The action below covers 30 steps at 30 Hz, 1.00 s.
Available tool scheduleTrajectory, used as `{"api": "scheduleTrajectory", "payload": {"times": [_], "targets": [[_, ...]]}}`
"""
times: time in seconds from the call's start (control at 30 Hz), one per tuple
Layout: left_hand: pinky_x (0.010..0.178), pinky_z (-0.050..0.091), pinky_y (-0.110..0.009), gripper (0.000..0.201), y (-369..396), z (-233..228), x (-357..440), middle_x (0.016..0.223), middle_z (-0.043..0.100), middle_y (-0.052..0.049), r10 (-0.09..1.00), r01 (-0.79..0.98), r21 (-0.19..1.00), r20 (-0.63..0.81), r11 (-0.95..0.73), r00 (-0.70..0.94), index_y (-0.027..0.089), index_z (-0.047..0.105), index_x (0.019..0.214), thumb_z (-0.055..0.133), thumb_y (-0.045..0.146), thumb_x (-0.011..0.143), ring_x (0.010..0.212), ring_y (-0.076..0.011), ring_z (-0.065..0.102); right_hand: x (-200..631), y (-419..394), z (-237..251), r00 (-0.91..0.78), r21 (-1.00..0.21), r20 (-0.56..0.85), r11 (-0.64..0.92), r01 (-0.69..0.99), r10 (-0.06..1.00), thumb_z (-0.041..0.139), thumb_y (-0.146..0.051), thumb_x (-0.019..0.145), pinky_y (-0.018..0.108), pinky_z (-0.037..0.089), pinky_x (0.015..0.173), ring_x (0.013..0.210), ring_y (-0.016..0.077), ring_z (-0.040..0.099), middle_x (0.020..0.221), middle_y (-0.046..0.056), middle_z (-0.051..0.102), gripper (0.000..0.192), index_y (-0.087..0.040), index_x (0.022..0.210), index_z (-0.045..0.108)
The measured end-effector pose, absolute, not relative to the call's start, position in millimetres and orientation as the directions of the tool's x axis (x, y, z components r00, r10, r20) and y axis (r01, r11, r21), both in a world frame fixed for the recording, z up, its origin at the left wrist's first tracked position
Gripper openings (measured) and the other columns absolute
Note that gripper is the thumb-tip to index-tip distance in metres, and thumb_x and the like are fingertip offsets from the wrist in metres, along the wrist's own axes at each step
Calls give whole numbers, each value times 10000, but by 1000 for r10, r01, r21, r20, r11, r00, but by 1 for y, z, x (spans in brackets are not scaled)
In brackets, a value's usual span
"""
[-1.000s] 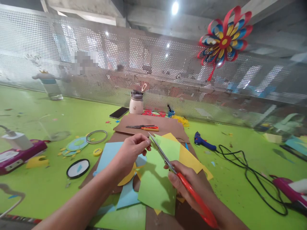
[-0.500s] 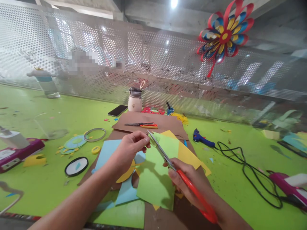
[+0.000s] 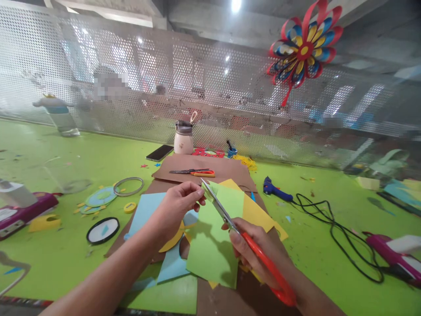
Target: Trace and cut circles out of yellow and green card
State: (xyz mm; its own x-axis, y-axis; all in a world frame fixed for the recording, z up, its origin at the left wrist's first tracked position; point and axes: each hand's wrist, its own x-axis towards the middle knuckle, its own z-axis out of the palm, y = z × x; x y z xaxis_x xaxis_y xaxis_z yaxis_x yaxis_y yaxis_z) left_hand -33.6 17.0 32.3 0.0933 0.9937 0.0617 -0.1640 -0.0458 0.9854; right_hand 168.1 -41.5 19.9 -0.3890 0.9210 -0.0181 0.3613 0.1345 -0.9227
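Note:
My left hand [image 3: 179, 207] pinches the top corner of a green paper sheet [image 3: 213, 245] and holds it up over the table. In my right hand [image 3: 259, 252] are red-handled scissors [image 3: 245, 239], their metal blades lying along the sheet's upper edge, tips close to my left fingers. Under the green sheet lie a yellow sheet [image 3: 258, 213], light blue sheets [image 3: 144, 208] and a yellow curved cut-out, all on brown cardboard [image 3: 210, 169].
A green table [image 3: 49, 254] holds a second pair of scissors [image 3: 194, 172], a phone [image 3: 159, 152], a white bottle [image 3: 183, 138], a blue glue gun [image 3: 274, 191] with black cable [image 3: 342, 237], paper circles [image 3: 100, 197], a ring and a pink device [image 3: 23, 208]. A paper flower [image 3: 304, 48] hangs on the mesh wall.
The view has drifted slightly; both hands, the scissors and the green sheet stay in nearly the same pose, with the blades a little further along the sheet's edge.

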Motion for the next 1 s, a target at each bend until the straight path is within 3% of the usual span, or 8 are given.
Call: {"api": "scheduleTrajectory", "payload": {"times": [0.67,0.87,1.0], "targets": [[586,392,-228,166,14,30,-32,653,591,5,992,-226,974,58,-31,114,155,596,697,694,265,774,649,-112,509,167,-43,11,-396,-975,-133,-49,216,909,421,-680,884,149,330,379,418,49,413,596,-46,486,521,-169,888,523],[597,400,-236,152,14,22,-30,658,607,12,992,-188,978,103,-87,77,167,616,721,688,282,788,623,-107,500,167,-42,3,-380,-984,-122,-62,168,917,421,-663,897,143,313,348,384,43,389,573,-51,501,558,-147,1070,545],[581,406,-232,165,11,25,-27,643,593,10,994,-258,965,73,-50,80,160,612,685,696,274,769,624,-111,506,168,-41,3,-384,-987,-109,-54,153,917,428,-656,899,145,299,340,371,40,379,559,-55,497,563,-141,1088,553]]}}
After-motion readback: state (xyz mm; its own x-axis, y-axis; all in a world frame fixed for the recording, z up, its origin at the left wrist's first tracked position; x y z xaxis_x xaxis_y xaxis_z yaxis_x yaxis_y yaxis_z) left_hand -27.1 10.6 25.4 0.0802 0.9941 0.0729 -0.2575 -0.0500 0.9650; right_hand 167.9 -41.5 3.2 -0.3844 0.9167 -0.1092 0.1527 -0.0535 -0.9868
